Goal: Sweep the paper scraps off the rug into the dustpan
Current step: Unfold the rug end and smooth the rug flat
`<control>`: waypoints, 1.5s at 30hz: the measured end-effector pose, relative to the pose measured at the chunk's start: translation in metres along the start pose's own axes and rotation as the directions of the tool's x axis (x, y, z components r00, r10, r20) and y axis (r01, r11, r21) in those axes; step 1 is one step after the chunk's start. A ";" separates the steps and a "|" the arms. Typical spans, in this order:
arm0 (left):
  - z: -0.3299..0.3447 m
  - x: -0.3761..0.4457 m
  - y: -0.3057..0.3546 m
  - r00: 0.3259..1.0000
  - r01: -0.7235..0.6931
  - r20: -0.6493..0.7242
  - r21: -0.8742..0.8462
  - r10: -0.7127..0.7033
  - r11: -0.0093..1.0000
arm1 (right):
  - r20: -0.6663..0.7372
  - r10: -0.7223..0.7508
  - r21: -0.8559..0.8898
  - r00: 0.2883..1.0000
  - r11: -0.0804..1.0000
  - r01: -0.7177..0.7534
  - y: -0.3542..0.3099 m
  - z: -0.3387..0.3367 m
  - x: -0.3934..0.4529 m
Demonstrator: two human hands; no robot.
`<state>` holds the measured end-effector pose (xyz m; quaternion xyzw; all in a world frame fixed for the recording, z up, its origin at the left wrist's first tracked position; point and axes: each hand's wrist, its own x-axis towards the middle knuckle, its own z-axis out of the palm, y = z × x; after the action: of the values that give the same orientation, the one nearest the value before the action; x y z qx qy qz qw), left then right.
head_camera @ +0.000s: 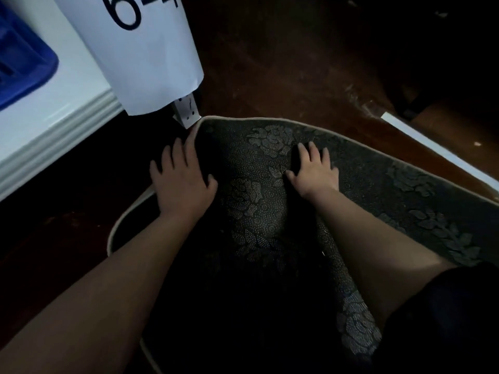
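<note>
A dark rug (378, 174) with a grey flower pattern and a pale trim lies on the brown wooden floor. My left hand (181, 179) rests flat at the rug's far left corner, fingers spread, holding nothing. My right hand (314, 168) lies palm down on the rug's middle, fingers apart. The near part of the rug is in deep shadow. No paper scraps show on the rug, and no dustpan or broom is in view. A few pale specks (477, 143) lie on the floor at the far right.
A white sheet (145, 58) marked with a handwritten number hangs at the upper left, over a small white spotted block (187, 110) touching the rug's corner. A white baseboard (62, 136) runs along the left. A white strip (437, 149) lies on the floor at right.
</note>
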<state>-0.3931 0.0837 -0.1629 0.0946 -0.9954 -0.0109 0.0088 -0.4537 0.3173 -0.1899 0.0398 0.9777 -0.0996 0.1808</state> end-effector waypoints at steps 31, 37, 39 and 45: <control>0.071 -0.055 -0.134 0.984 0.029 0.179 -0.041 -0.021 0.999 | -0.158 -0.370 -0.211 0.916 0.918 0.334 -0.125 0.062 0.028; 0.072 -0.053 -0.134 0.986 0.018 0.167 -0.045 -0.011 0.999 | -0.082 -0.355 -0.191 0.931 0.923 0.335 -0.195 0.065 0.025; 0.073 -0.054 -0.134 0.987 0.018 0.160 -0.030 -0.013 0.999 | -0.075 -0.400 -0.183 0.913 0.906 0.382 -0.203 0.071 0.022; 0.074 -0.054 -0.137 0.994 0.017 0.109 -0.079 -0.008 0.997 | -0.009 -0.403 -0.261 0.915 0.885 0.387 -0.215 0.063 0.022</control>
<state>-0.3160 -0.0392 -0.2409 0.0996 -0.9926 -0.0559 -0.0418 -0.4775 0.0948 -0.2168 -0.1803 0.9750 -0.0074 0.1294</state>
